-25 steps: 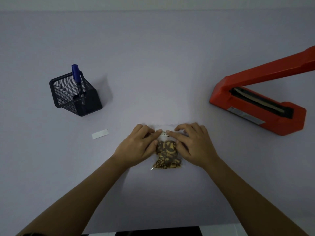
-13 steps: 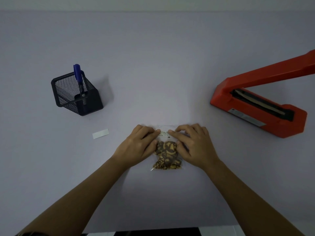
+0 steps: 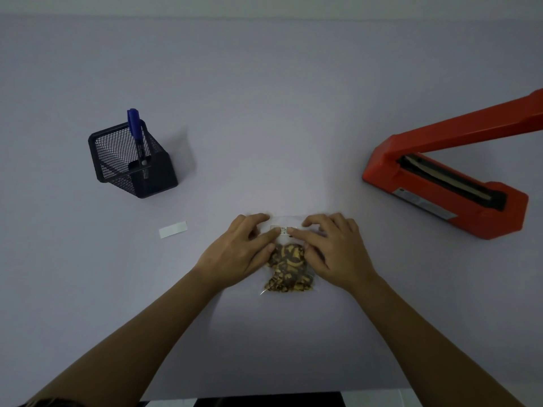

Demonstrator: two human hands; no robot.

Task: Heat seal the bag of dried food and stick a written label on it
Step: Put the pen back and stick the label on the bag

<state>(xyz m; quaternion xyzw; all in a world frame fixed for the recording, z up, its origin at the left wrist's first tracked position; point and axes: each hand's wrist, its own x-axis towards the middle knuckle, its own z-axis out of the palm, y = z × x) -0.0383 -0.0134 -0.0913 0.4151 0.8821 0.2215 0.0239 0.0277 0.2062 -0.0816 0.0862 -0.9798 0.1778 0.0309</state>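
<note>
Pressing the label (image 3: pixel 283 230), writing unreadably small, onto the bag (image 3: pixel 289 270): left hand (image 3: pixel 238 255) and right hand (image 3: pixel 338 255), fingers (image 3: pixel 262 237) outstretched, gripping nothing.

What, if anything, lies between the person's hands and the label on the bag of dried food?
Nothing visible does. The left hand and right hand both rest directly on the bag, and they touch the label near its top edge from either side.

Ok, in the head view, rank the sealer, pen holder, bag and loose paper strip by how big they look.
1. sealer, largest even though the frame edge cuts it off
2. pen holder
3. bag, partly covered, so its full extent is unsure
4. paper strip
</note>
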